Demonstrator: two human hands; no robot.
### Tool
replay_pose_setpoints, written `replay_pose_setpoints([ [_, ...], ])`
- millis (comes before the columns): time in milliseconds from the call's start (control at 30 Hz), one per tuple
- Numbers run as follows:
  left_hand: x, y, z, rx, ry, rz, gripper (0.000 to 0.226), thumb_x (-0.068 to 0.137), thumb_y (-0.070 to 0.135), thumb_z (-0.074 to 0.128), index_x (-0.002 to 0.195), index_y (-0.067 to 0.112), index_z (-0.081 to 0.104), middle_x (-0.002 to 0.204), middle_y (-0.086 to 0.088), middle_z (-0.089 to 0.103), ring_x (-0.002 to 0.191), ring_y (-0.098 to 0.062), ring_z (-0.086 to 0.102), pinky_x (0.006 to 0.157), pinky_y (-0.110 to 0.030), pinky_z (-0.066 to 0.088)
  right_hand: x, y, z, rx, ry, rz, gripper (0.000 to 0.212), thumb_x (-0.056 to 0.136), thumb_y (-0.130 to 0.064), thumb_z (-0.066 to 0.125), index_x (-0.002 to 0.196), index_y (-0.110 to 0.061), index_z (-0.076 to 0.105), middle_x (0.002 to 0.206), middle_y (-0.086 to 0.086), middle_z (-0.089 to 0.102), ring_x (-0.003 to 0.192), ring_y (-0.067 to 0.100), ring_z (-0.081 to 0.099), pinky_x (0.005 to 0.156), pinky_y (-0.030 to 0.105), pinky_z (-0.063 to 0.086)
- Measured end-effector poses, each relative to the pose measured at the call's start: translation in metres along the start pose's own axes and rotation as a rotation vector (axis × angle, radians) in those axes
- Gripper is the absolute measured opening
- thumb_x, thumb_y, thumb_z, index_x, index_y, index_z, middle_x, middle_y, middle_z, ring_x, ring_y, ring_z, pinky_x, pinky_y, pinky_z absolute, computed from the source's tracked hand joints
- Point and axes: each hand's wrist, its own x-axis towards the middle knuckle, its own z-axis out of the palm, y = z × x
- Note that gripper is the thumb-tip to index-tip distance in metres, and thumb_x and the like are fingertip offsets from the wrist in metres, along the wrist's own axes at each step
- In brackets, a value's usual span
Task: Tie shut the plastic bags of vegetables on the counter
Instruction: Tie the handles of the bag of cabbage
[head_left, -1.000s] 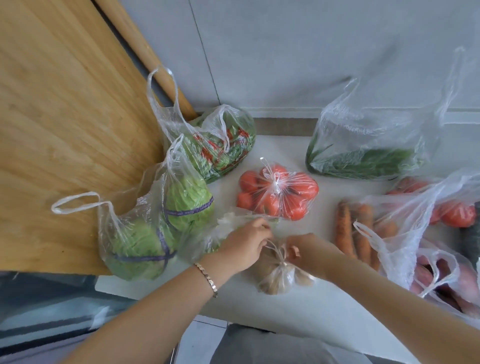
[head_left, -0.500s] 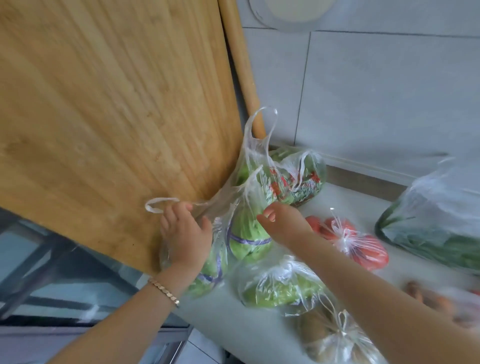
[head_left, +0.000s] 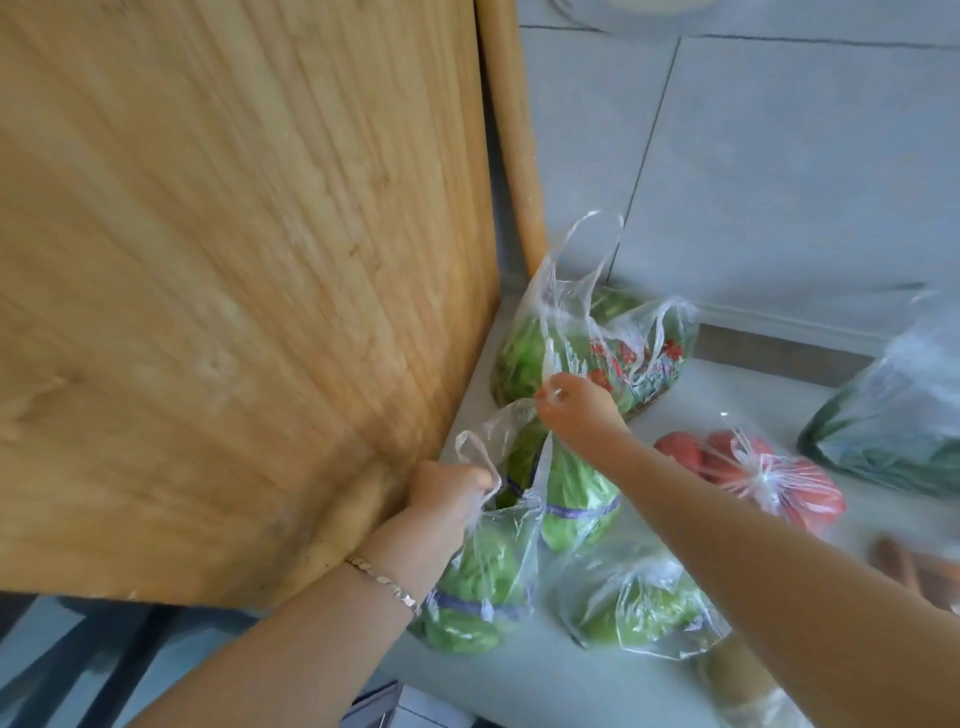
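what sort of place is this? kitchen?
Most likely a home kitchen: a pale counter against a grey tiled wall, a big wooden cutting board at the left, and clear bags of produce, like the lettuce bag that the left hand and right hand grip, and a tied tomato bag.

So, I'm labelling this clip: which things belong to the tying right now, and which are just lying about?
In the job: lettuce bag, left hand and right hand gripping its handles.
Lying about: tied tomato bag, cutting board, rolling pin.
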Motion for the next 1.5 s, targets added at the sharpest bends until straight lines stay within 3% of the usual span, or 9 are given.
replay_pose_setpoints([
  [233, -0.024, 0.018, -0.023, 0.065, -0.392, -0.169, 0.021, 0.086, -0.003, 0.051, 0.065, 0.0, 0.053, 0.053, -0.007, 0.052, 0.044, -0.01, 0.049, 0.035, -0.014, 0.04, -0.031, 0.007, -0.031, 0.172, 0.127, -0.106, 0.039, 0.096, -0.029, 0.036, 0.068, -0.004, 0.046, 0.059, 0.001, 0.035, 0.051, 0.013, 0.032, 0.044, 0.022, 0.026],
  [333, -0.03, 0.027, -0.02, -0.022, -0.242, 0.052, 0.027, 0.089, 0.009, 0.049, 0.062, 0.008, 0.049, 0.061, -0.005, 0.051, 0.059, -0.017, 0.051, 0.063, -0.025, 0.047, -0.043, 0.006, -0.045, 0.254, 0.204, -0.156, 0.043, 0.096, -0.027, 0.037, 0.069, 0.004, 0.051, 0.077, 0.001, 0.047, 0.073, 0.012, 0.045, 0.067, 0.022, 0.034],
  [433, -0.041, 0.038, -0.021, -0.015, -0.033, 0.38, 0.031, 0.088, 0.018, 0.046, 0.058, 0.014, 0.042, 0.063, 0.002, 0.044, 0.062, -0.014, 0.042, 0.066, -0.029, 0.035, -0.058, 0.005, -0.059, 0.401, 0.245, -0.178, 0.029, 0.096, -0.024, 0.041, 0.095, -0.005, 0.063, 0.105, -0.002, 0.053, 0.1, 0.009, 0.048, 0.092, 0.021, 0.032],
  [567, -0.063, 0.048, -0.015, -0.096, -0.1, 0.534, 0.027, 0.094, 0.02, 0.043, 0.07, 0.02, 0.056, 0.088, 0.005, 0.065, 0.095, -0.013, 0.059, 0.085, -0.025, 0.037, -0.071, 0.005, -0.071, 0.684, 0.201, -0.185, 0.033, 0.097, -0.029, 0.038, 0.097, -0.019, 0.069, 0.097, 0.002, 0.067, 0.093, 0.011, 0.058, 0.088, 0.02, 0.041],
  [733, -0.074, 0.044, -0.005, 0.056, -0.143, 0.744, 0.02, 0.096, 0.029, 0.039, 0.093, 0.021, 0.058, 0.103, 0.009, 0.059, 0.089, 0.008, 0.05, 0.066, 0.003, 0.035, -0.089, 0.012, -0.07, 0.793, 0.384, -0.244, 0.044, 0.098, -0.025, 0.034, 0.075, -0.008, 0.067, 0.081, 0.004, 0.068, 0.081, 0.016, 0.058, 0.08, 0.023, 0.045],
  [967, -0.057, 0.041, -0.008, 0.096, -0.241, 0.919, 0.021, 0.098, 0.016, 0.032, 0.086, 0.03, 0.043, 0.092, 0.008, 0.047, 0.093, -0.006, 0.066, 0.078, -0.02, 0.045, -0.081, 0.032, -0.064, 0.812, 0.235, -0.343, 0.026, 0.096, -0.023, 0.034, 0.08, -0.026, 0.054, 0.073, 0.001, 0.053, 0.066, 0.017, 0.052, 0.07, 0.027, 0.045],
  [1133, -0.055, 0.038, 0.007, 0.187, -0.317, 0.941, 0.036, 0.099, 0.011, 0.032, 0.108, 0.037, 0.054, 0.089, 0.011, 0.059, 0.074, 0.002, 0.066, 0.071, -0.008, 0.048, -0.064, 0.03, -0.054, 0.614, 0.126, -0.205, 0.042, 0.097, -0.009, 0.036, 0.092, -0.046, 0.055, 0.085, -0.011, 0.042, 0.084, 0.009, 0.044, 0.088, 0.03, 0.041],
  [1300, -0.047, 0.039, 0.02, 0.167, -0.3, 0.816, 0.033, 0.096, 0.005, 0.037, 0.112, 0.019, 0.063, 0.051, 0.009, 0.046, 0.047, -0.002, 0.038, 0.055, -0.011, 0.036, -0.049, 0.018, -0.037, 0.755, 0.088, 0.052, 0.013, 0.083, -0.009, 0.064, 0.092, -0.013, 0.072, 0.048, -0.016, 0.055, 0.045, 0.0, 0.045, 0.056, 0.017, 0.04],
  [1500, -0.045, 0.033, 0.031, 0.191, -0.341, 0.815, 0.029, 0.096, 0.005, 0.04, 0.116, 0.012, 0.06, 0.062, 0.001, 0.04, 0.053, 0.0, 0.039, 0.058, -0.012, 0.035, -0.049, 0.015, -0.015, 0.818, 0.042, 0.121, 0.01, 0.08, -0.013, 0.067, 0.088, -0.011, 0.073, 0.045, -0.012, 0.053, 0.04, -0.001, 0.044, 0.045, 0.009, 0.037],
])
